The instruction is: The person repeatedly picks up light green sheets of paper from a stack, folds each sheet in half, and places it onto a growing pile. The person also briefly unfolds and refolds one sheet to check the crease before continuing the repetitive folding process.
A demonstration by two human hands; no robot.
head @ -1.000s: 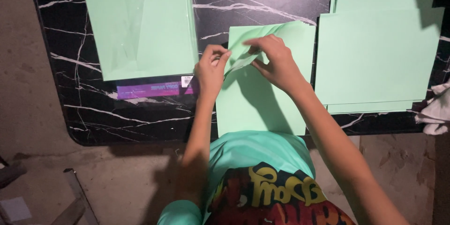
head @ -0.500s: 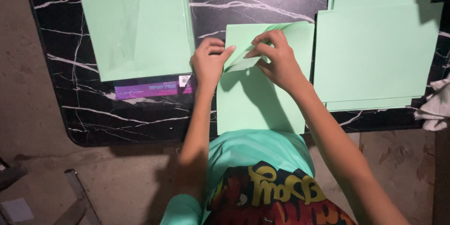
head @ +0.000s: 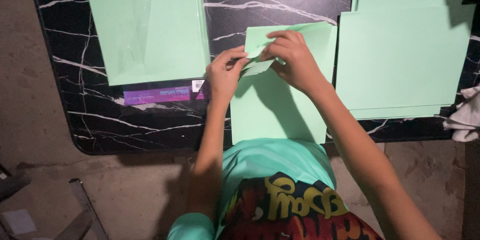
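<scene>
black marble table [head: 150,125] | bare concrete floor [head: 45,190] | dim light

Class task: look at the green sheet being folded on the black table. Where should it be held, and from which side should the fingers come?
Hold the sheet at its folded-over top left corner, where the left hand and right hand already pinch it. That corner is lifted off the table, so fingers can get under it. Probably come from the near edge, which overhangs the table; the rest lies flat.

The black table top [head: 150,125] looks like polished marble with white veins, faintly glossy. The green sheet [head: 275,110] and the stack [head: 400,60] are smooth matt paper. The pack [head: 145,20] wears shiny clear plastic film. The floor [head: 30,120] looks rough.
</scene>
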